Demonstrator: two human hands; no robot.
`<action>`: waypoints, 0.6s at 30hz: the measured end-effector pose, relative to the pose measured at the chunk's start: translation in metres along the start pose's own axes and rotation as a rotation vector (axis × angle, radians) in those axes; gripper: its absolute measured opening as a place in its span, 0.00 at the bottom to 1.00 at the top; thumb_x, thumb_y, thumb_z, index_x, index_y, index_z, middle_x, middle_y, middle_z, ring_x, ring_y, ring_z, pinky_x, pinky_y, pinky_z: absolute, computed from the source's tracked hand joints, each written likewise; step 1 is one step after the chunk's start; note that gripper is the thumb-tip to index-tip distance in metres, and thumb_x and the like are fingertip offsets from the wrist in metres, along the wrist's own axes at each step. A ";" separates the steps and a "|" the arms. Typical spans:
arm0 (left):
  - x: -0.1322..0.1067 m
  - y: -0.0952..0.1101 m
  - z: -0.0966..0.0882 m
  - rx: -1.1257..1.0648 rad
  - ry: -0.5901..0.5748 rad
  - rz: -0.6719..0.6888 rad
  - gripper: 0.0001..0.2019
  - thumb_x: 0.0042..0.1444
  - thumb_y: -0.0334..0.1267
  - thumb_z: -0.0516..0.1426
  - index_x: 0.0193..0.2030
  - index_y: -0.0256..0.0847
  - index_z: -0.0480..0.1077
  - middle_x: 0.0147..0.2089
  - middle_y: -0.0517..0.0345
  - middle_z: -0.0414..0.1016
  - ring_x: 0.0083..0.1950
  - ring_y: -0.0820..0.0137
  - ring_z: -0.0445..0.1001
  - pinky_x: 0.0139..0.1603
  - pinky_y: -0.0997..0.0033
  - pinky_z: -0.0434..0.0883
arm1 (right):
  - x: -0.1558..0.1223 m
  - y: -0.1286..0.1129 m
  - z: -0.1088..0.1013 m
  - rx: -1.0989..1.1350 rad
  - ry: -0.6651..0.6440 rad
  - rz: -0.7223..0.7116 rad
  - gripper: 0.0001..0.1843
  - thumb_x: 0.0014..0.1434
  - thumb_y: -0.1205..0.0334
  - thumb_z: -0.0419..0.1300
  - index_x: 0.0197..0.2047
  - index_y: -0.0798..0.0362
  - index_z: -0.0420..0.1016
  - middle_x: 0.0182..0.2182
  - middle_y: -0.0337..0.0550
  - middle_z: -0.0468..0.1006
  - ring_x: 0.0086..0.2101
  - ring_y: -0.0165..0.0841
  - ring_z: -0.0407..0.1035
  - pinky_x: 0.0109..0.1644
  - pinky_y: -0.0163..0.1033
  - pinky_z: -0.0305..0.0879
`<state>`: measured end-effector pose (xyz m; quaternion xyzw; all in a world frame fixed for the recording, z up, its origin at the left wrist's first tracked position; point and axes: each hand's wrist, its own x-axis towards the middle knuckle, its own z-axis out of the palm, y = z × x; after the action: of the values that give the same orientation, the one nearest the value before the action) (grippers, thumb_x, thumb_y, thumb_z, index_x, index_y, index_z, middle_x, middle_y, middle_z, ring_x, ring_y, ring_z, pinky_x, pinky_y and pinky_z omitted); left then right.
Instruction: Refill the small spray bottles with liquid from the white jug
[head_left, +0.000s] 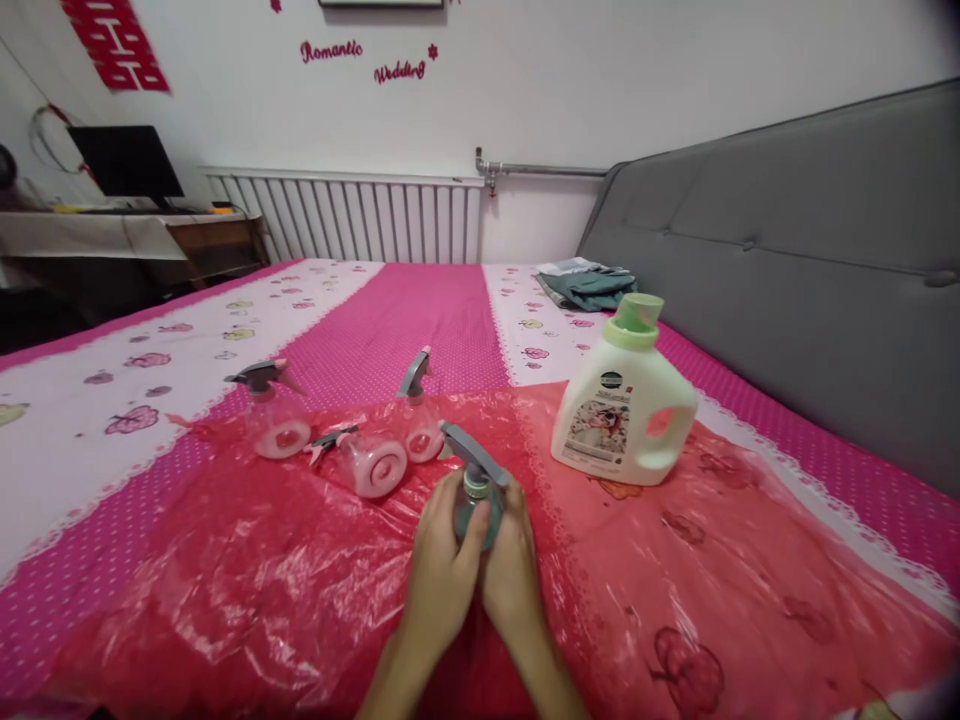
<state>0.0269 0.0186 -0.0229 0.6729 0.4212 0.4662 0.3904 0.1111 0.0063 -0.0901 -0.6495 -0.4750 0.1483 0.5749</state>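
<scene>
Both my hands wrap round a small green spray bottle (pixel 475 500) with a grey trigger head, standing on red plastic sheeting (pixel 225 580). My left hand (pixel 442 575) grips its left side with the thumb near the collar. My right hand (pixel 512 572) grips its right side. Three clear pink-tinted spray bottles lie on their sides just beyond: one at the left (pixel 274 420), one in the middle (pixel 369 462), one behind it (pixel 420 425). A white detergent jug (pixel 622 405) with a green cap stands to the right.
The sheeting covers a bed with a pink and white spread (pixel 150 380). A grey padded headboard (pixel 810 280) runs along the right. Folded clothes (pixel 589 283) lie at the far end. A radiator (pixel 360 215) and a desk with a monitor (pixel 124 160) stand behind.
</scene>
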 end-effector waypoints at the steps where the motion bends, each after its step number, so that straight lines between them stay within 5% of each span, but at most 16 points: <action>1: 0.003 0.003 -0.001 -0.030 -0.008 0.005 0.17 0.70 0.47 0.57 0.60 0.42 0.70 0.62 0.44 0.79 0.64 0.53 0.76 0.68 0.49 0.68 | 0.000 -0.002 -0.001 0.016 0.011 0.001 0.30 0.68 0.44 0.55 0.63 0.57 0.70 0.56 0.54 0.70 0.55 0.39 0.68 0.60 0.44 0.68; 5: 0.012 0.014 -0.001 -0.094 -0.008 0.012 0.15 0.68 0.44 0.59 0.56 0.42 0.69 0.57 0.46 0.81 0.59 0.56 0.80 0.62 0.55 0.72 | -0.003 -0.005 -0.003 0.061 0.065 0.002 0.35 0.63 0.39 0.59 0.62 0.59 0.68 0.57 0.57 0.68 0.56 0.42 0.67 0.61 0.47 0.69; 11: 0.024 0.012 -0.016 -0.002 -0.117 0.034 0.15 0.67 0.46 0.56 0.51 0.41 0.78 0.55 0.44 0.84 0.58 0.51 0.80 0.61 0.51 0.73 | -0.002 0.001 -0.003 0.135 0.081 0.028 0.36 0.58 0.39 0.66 0.59 0.56 0.66 0.51 0.53 0.72 0.48 0.38 0.72 0.47 0.39 0.72; 14: 0.028 0.013 -0.020 0.011 -0.159 0.032 0.15 0.62 0.45 0.61 0.51 0.43 0.80 0.53 0.47 0.85 0.56 0.51 0.81 0.62 0.51 0.73 | -0.005 0.003 -0.001 0.176 0.061 0.041 0.38 0.58 0.39 0.67 0.60 0.57 0.66 0.52 0.53 0.72 0.50 0.39 0.72 0.48 0.40 0.73; 18: 0.025 0.016 -0.013 0.060 -0.079 0.006 0.14 0.54 0.39 0.66 0.48 0.40 0.81 0.48 0.46 0.85 0.51 0.50 0.81 0.59 0.48 0.73 | -0.009 0.001 -0.005 0.249 -0.023 0.044 0.39 0.57 0.41 0.69 0.62 0.57 0.66 0.55 0.53 0.71 0.51 0.38 0.72 0.53 0.40 0.74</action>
<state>0.0227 0.0385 0.0032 0.7034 0.4173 0.4276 0.3849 0.1103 -0.0035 -0.0926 -0.5816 -0.4453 0.2260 0.6421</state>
